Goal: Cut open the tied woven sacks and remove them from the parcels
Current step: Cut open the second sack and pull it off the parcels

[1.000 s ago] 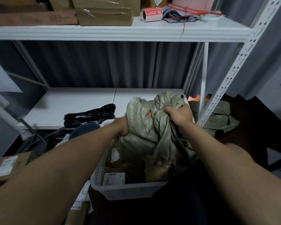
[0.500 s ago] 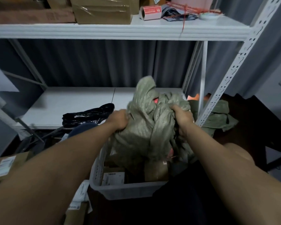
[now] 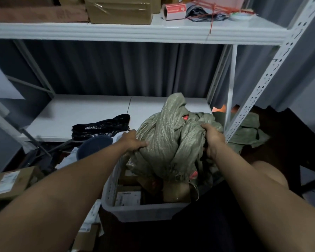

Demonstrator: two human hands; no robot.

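Note:
A crumpled olive-green woven sack with red marks hangs bunched above a white plastic crate. My left hand grips the sack's left side with curled fingers. My right hand grips its right side. The sack's lower end droops into the crate, over brown cardboard parcels with white labels. One peak of the sack sticks up between my hands.
A white metal rack stands behind, with a lower shelf holding a black plastic bag. More green sacks lie on the floor to the right. Boxes lie on the left; the upper shelf carries cartons and a tape roll.
Both hands have bunched the sack tighter, and its top now pokes up higher. The hands stay about the same distance apart over the crate.

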